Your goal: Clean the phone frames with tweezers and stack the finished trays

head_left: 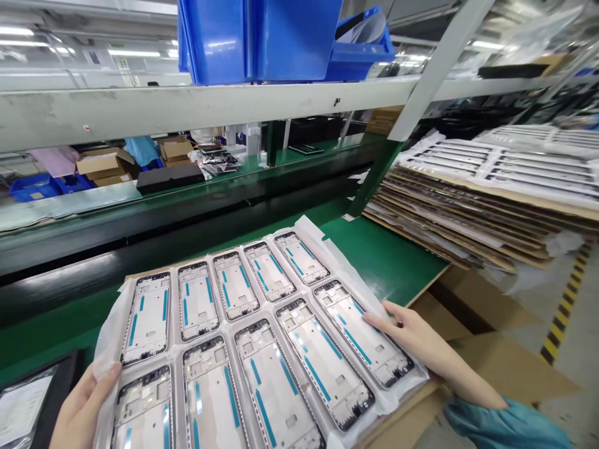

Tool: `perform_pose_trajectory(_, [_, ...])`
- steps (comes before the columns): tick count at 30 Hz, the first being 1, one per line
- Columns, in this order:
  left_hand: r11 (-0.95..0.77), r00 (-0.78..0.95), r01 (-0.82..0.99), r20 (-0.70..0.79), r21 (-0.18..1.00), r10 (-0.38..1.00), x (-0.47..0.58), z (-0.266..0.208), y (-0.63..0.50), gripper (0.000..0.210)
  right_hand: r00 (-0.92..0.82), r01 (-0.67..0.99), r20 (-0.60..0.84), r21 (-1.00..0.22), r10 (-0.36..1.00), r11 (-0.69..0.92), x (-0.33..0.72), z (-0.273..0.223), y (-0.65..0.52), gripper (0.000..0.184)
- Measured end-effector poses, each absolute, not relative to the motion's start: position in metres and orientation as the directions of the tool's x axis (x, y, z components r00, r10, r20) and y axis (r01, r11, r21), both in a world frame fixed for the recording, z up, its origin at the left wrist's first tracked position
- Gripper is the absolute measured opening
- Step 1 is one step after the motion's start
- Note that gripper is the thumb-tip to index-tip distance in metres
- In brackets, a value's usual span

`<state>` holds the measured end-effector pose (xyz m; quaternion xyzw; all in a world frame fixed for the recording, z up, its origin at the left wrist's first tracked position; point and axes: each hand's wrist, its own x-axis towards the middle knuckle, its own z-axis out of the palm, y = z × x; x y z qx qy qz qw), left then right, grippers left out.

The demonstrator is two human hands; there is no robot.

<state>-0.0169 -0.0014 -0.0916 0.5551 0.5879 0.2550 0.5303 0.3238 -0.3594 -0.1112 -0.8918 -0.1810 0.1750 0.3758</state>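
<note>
So I've got a tray (108,337) of metal phone-type frames (276,271) out in front of me, sitting over the green bench (397,255), with its near side running off the bottom of my view. Can't tell if it's resting on the bench or held just clear of it. Brown cardboard (412,408) pokes out from under the near right corner.

My left hand (84,402) is pinching the left edge, thumb on top, other fingers mostly hidden. My right hand (412,330) has the right edge pinched too, thumb reaching in over the end frame of the near row; can't see what the fingers underneath are doing.

I'd call this step a two-handed hold on the tray. Any move from here calls for an even grip and a level tray, I reckon, since the rim looks thin and floppy.

As for direction: two rows of five run left to right, right side angled away from me. Each frame's long axis points away from me, the right-hand ones leaning left at their far ends. The teal strips (265,418) follow that same long axis. A stack of similar trays (458,212) sits off to the right.
</note>
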Motion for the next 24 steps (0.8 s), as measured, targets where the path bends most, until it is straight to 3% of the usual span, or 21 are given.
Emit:
perform_pose_trajectory(6, [0.199,0.182,0.376,-0.282,0.905,0.942,-0.016,-0.094,-0.001,0.051,0.878,0.188,-0.171,-0.737,0.447,-0.649,0.326,-0.115,-0.362,0.062])
perform_pose_trajectory(14, [0.192,0.285,0.184,-0.239,0.964,0.928,-0.021,-0.105,0.009,0.071,0.89,0.175,-0.192,-0.693,0.413,-0.699,0.322,-0.11,-0.359,0.058])
perform_pose_trajectory(21, [0.224,0.292,0.13,-0.254,0.966,0.922,-0.022,-0.107,0.005,0.082,0.856,0.135,-0.303,-0.651,0.42,-0.747,0.322,-0.1,-0.387,0.05])
perform_pose_trajectory(24, [0.247,0.288,0.134,-0.276,0.96,0.917,-0.02,-0.1,-0.001,0.079,0.879,0.041,-0.333,-0.66,0.342,-0.75,0.312,-0.1,-0.406,0.053])
